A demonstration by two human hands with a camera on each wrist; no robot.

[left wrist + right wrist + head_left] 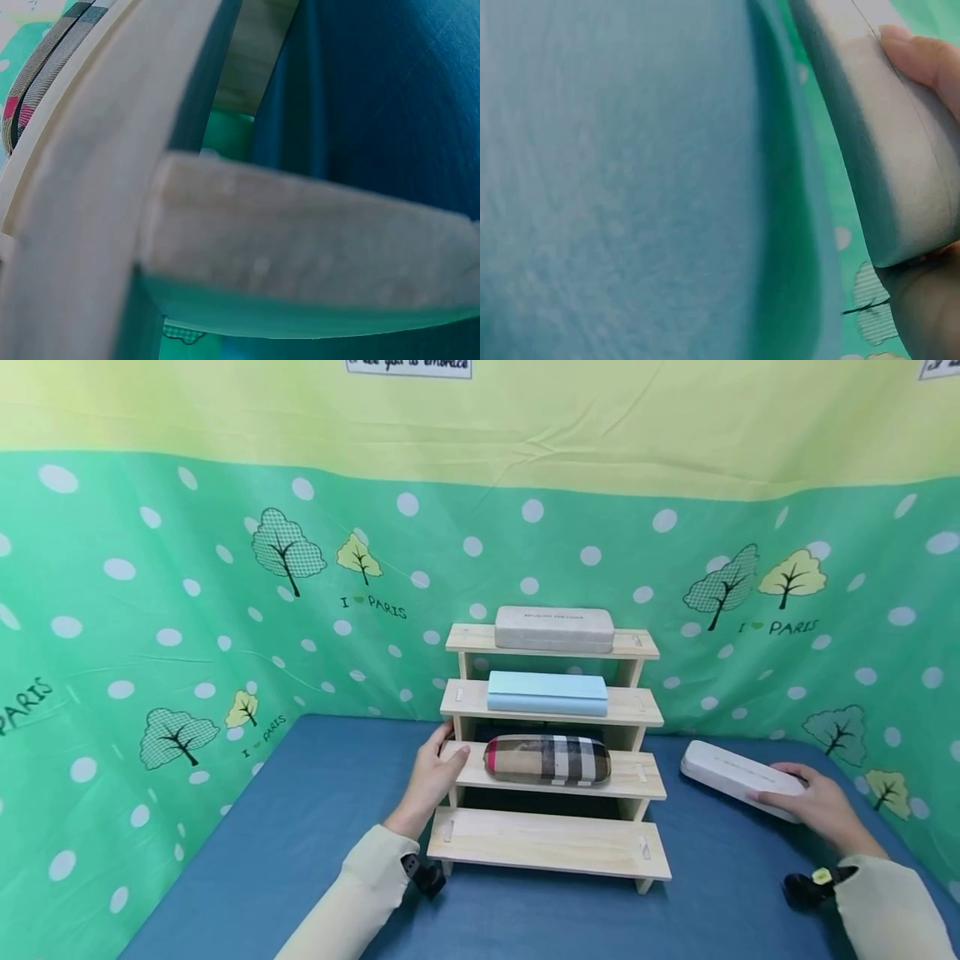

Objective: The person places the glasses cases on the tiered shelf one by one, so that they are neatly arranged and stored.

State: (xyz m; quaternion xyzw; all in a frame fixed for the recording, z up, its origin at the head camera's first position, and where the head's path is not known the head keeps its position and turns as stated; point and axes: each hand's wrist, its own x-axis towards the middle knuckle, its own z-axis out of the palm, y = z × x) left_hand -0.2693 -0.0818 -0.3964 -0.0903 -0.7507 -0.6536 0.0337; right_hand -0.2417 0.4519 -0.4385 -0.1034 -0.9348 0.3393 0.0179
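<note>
A four-tier wooden display stand (547,841) is on the blue-covered table. My left hand (430,777) grips its left side near the third board down, thumb on the board. In the left wrist view the stand's wood (300,232) fills the foreground. To the stand's right, my right hand (821,808) holds a whitish glasses case (731,770) by its near end; the right wrist view has the thumb on the case (881,142) by its seam. A plaid glasses case (547,760), a light blue case (547,693) and a grey case (555,628) occupy the upper three tiers.
The lowest board carries nothing. Blue cloth (300,843) covers the table on both sides of the stand. Behind hangs a green and yellow curtain (510,556) with dots and trees. Each wrist wears a small black camera (427,875).
</note>
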